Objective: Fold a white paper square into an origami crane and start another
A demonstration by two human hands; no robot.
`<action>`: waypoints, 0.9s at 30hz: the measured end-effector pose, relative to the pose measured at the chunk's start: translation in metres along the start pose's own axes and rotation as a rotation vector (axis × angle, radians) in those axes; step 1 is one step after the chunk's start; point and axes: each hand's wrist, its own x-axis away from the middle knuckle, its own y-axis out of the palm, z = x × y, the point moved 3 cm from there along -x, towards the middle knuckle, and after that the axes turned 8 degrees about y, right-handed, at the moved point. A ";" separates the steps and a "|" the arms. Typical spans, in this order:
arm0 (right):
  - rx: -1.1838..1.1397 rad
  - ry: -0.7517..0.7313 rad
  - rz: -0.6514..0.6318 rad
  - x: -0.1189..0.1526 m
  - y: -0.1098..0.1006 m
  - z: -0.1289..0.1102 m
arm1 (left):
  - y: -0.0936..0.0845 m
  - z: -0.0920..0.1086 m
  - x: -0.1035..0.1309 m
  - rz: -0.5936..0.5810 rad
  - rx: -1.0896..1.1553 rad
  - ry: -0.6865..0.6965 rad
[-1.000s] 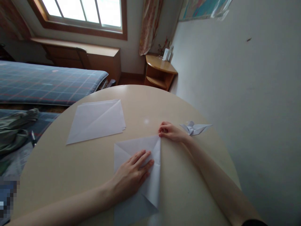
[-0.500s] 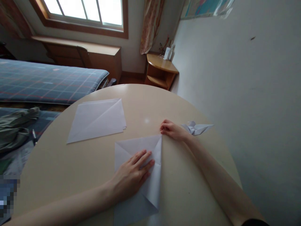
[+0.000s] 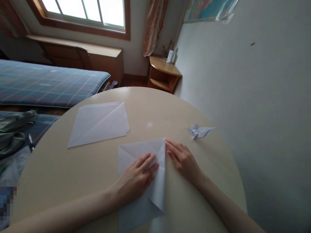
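Two hands are working one creased sheet of paper (image 3: 159, 184) on the table (image 3: 85, 174) — the right side is looking folded, the rest is lying broad, finer shaping apparently undone. Left hand (image 3: 138, 176) is pressing flat, grip spread; right hand (image 3: 183, 160) is touching the far-right corner, thumb apart, pinching nothing.

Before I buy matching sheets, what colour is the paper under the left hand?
The paper is white, best seen in the head view.

Dim overall, overexposed daylight from the window (image 3: 113, 13), small glare spot on the table (image 3: 145, 110).
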 end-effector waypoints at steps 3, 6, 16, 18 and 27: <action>0.118 -0.060 -0.033 0.000 0.001 -0.008 | 0.000 0.000 0.000 0.018 0.002 -0.005; 0.191 -0.082 -0.057 -0.004 0.002 -0.009 | 0.001 0.000 0.000 0.018 -0.012 -0.002; 0.151 -0.040 -0.113 -0.004 0.002 -0.005 | 0.001 0.000 -0.001 0.016 -0.013 0.007; 0.137 -0.030 -0.120 -0.004 0.002 -0.004 | 0.001 0.000 -0.001 0.015 -0.011 0.011; 0.127 -0.019 -0.147 -0.002 0.002 -0.001 | -0.001 0.001 -0.001 0.007 0.019 0.008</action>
